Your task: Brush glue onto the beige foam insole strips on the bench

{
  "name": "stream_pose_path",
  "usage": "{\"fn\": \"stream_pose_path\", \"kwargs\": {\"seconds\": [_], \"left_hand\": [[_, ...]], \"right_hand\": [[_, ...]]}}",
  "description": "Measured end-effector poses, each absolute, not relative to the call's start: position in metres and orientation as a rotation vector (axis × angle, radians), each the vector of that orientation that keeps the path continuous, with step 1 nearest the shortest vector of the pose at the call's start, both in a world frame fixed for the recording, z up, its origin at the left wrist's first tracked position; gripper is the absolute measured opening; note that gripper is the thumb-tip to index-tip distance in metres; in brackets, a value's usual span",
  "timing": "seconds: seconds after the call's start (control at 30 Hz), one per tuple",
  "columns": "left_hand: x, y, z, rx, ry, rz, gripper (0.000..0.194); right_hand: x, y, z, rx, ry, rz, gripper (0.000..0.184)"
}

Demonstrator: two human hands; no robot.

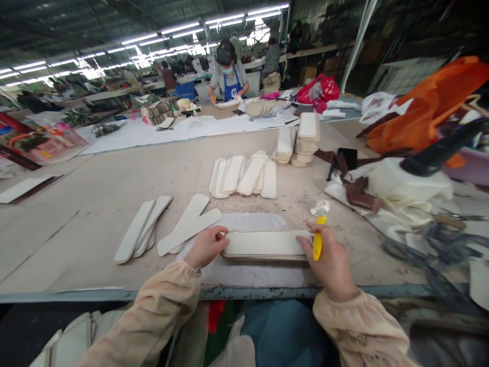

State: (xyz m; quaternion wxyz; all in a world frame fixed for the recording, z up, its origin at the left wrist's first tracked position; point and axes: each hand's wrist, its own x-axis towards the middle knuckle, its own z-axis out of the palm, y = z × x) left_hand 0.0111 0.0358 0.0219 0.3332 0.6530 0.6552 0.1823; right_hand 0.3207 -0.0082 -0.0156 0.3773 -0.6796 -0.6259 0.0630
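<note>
A small stack of long white strips (265, 244) lies flat on the worktable (95, 193) right in front of me. My left hand (206, 246) is closed, with the fingers pinching the stack's left end. My right hand (331, 262) rests against the stack's right end and grips a yellow-handled brush (318, 232) with its white bristle tip pointing away from me. Under the stack lies a pale grey sheet (248, 221).
Loose strips (147, 227) lie to the left, a fanned row (244, 176) and two tall stacks (300, 137) further back. A heap of cloth, brown straps and orange bags (412, 153) crowds the right side. Another person (228, 76) works at the table's far end.
</note>
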Motion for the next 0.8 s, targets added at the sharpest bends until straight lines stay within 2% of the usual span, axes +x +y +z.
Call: {"fn": "stream_pose_path", "kwargs": {"seconds": [0.47, 0.6, 0.7, 0.8], "left_hand": [[0.009, 0.035, 0.019, 1.704, 1.697, 0.446, 0.032], [0.010, 0.036, 0.020, 1.739, 1.701, 0.406, 0.032], [0.009, 0.036, 0.020, 1.785, 1.721, 0.370, 0.033], [0.007, 0.036, 0.018, 1.828, 1.771, 0.378, 0.034]], "right_hand": [[0.319, -0.006, -0.019, -1.778, -1.646, 0.125, 0.032], [0.322, -0.005, -0.020, -1.782, -1.672, -0.023, 0.031], [0.319, -0.007, -0.014, -1.660, -1.705, -0.125, 0.024], [0.301, -0.015, -0.004, -1.435, -1.816, -0.005, 0.013]]}}
